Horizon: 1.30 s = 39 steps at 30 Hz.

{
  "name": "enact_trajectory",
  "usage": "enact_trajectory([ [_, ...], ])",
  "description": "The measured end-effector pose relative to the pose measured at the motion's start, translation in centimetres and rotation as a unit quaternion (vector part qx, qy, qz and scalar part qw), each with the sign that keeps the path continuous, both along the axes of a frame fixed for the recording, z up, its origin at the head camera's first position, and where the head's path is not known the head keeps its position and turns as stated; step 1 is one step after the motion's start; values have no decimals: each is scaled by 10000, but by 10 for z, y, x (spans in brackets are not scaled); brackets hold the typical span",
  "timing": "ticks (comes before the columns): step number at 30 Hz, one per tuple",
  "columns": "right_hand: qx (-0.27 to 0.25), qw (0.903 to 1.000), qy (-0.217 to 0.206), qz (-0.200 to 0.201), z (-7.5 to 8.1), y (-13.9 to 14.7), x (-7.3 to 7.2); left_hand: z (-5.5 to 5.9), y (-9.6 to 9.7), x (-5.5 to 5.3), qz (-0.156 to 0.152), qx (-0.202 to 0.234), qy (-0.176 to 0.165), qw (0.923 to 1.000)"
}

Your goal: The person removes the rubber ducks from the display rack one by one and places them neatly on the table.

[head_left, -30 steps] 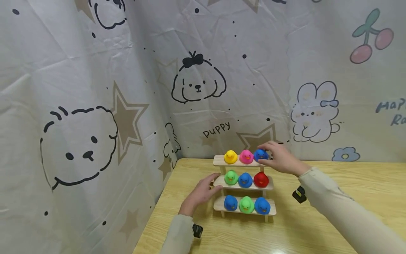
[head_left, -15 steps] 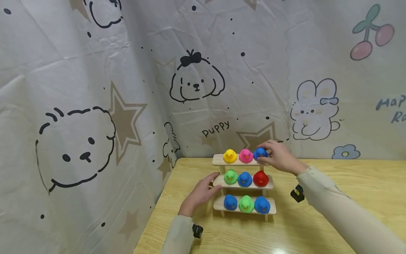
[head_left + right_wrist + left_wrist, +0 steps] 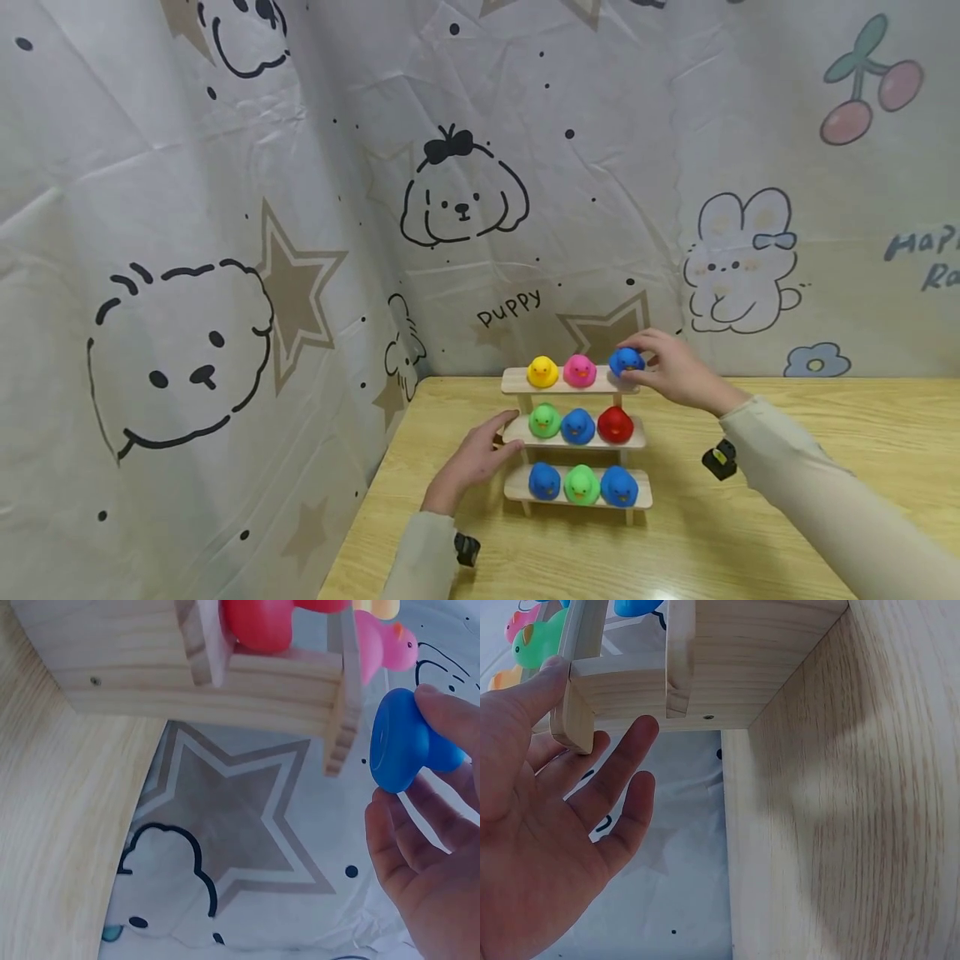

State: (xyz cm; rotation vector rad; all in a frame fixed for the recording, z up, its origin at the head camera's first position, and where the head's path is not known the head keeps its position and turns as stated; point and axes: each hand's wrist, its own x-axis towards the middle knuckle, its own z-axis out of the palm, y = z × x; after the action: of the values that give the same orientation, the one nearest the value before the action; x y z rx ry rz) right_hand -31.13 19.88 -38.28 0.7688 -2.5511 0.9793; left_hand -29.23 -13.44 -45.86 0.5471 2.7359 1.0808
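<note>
In the head view, a three-tier wooden display stand carries rubber ducks. My right hand pinches a blue rubber duck at the right end of the top tier. The right wrist view shows that blue duck tilted, its round base off the wood and beyond the shelf end. My left hand holds the left end of the middle tier. Seen from the left wrist, its thumb lies on the board's edge and fingers reach behind it, the lower fingers loosely bent.
Yellow and pink ducks stay on the top tier. Green, blue and red ducks fill the middle one; two blue and one green the lowest. A printed curtain hangs behind the wooden table.
My right hand has drawn the blue duck slightly right and off the top tier, away from the pink duck. The left hand keeps its place on the stand.
</note>
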Motion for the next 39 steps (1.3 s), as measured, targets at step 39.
enact_trajectory([
  [39,626,9974,-185,-305,-15,86,26,1,-2,3,-59,0,18,10000],
])
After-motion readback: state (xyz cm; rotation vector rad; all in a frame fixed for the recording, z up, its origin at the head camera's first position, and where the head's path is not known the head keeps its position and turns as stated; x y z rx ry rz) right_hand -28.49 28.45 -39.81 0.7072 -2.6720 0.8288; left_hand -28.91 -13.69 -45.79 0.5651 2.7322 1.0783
